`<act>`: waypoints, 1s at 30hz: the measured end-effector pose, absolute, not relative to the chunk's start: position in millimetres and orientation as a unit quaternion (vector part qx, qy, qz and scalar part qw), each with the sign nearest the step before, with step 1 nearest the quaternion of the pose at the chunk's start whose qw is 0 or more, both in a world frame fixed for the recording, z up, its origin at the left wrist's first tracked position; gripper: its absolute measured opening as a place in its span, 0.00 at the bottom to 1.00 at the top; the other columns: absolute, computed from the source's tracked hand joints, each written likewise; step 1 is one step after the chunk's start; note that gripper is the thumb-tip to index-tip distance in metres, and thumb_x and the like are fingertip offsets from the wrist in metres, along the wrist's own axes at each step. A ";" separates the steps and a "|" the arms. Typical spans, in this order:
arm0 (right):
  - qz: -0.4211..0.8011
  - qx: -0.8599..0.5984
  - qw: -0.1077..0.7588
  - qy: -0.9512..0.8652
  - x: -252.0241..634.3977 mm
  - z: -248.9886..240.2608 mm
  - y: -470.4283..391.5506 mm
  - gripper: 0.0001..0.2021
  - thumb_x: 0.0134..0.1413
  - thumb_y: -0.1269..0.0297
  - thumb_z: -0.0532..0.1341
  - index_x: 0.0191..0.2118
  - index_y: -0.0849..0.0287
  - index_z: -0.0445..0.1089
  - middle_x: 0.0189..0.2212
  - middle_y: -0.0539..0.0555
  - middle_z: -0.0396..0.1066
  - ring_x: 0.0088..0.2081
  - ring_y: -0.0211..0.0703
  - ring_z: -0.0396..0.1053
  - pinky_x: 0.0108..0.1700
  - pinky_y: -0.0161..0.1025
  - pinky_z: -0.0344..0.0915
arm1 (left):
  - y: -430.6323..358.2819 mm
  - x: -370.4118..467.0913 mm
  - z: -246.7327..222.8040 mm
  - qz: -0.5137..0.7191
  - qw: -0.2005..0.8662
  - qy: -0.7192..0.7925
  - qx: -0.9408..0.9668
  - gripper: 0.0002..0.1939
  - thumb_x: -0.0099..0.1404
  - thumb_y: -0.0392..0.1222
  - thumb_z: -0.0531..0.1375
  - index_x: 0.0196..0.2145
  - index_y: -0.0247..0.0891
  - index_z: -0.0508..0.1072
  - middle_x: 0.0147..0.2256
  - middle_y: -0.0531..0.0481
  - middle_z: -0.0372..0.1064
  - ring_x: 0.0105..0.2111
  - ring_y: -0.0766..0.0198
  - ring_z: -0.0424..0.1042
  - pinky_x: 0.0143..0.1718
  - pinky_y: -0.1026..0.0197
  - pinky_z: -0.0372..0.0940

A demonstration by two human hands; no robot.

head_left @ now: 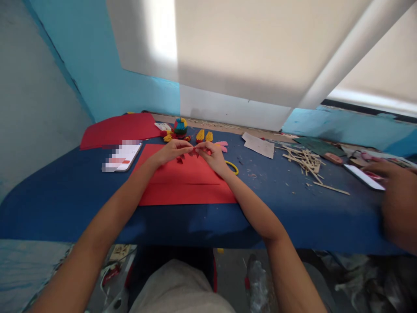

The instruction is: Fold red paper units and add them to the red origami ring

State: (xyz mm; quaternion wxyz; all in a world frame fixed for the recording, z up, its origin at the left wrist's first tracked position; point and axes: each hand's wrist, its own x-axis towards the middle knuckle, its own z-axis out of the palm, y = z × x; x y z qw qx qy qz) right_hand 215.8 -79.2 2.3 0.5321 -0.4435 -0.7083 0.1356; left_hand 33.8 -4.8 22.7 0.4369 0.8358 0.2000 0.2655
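Over the middle of the table, my left hand [174, 151] and my right hand [211, 157] meet at the fingertips, both closed in a pinch. Between them is a small piece of red paper [196, 150], partly hidden by the fingers. Beneath the hands lie sheets of red paper [182, 194], with a small dark red folded scrap [180, 160] on top. Just beyond stand yellow and red folded-paper pieces [200, 135] and a multicoloured folded-paper figure [180, 127]. A yellow scissor-like loop handle [233, 167] shows beside my right wrist.
More red sheets [120, 129] and a phone [124, 155] lie to the left on the blue table [71, 191]. To the right are thin wooden sticks [304, 161], a grey card piece [259, 145] and another phone [364, 177]. Another person's blurred hand [395, 178] reaches in at the right edge.
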 end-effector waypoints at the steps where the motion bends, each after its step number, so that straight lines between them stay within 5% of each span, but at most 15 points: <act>1: 0.132 -0.441 0.531 -0.711 216.2 2.9 -79.8 0.08 0.57 0.59 0.58 0.33 0.56 0.70 0.30 0.51 0.72 0.33 0.39 0.67 0.40 0.38 0.63 | -5.1 33.5 23.1 0.265 0.437 0.200 0.836 0.16 0.62 0.50 0.58 0.37 0.34 0.76 0.31 0.46 0.73 0.24 0.66 0.71 0.25 0.66 0.67; 16: 0.112 -0.448 0.500 -0.732 216.3 4.3 -79.8 0.07 0.57 0.61 0.58 0.34 0.56 0.72 0.29 0.52 0.73 0.31 0.40 0.69 0.36 0.39 0.64 | -3.0 37.3 18.3 0.304 0.389 0.217 0.843 0.14 0.59 0.48 0.61 0.32 0.34 0.78 0.27 0.48 0.74 0.22 0.66 0.70 0.22 0.66 0.64; 23: 0.189 -0.492 0.524 -0.669 213.0 -1.8 -76.7 0.12 0.49 0.57 0.64 0.36 0.59 0.71 0.30 0.53 0.74 0.31 0.40 0.69 0.34 0.37 0.64 | 1.7 37.8 15.0 0.378 0.340 0.243 0.826 0.11 0.58 0.45 0.61 0.30 0.35 0.77 0.30 0.47 0.75 0.29 0.64 0.71 0.27 0.66 0.63; 30: 0.262 -0.478 0.550 -0.633 213.4 -1.5 -74.7 0.07 0.49 0.61 0.62 0.31 0.59 0.71 0.26 0.51 0.74 0.29 0.39 0.71 0.33 0.37 0.65 | -1.3 35.0 20.2 0.328 0.348 0.220 0.850 0.14 0.60 0.46 0.58 0.33 0.33 0.78 0.26 0.49 0.73 0.23 0.67 0.69 0.23 0.68 0.63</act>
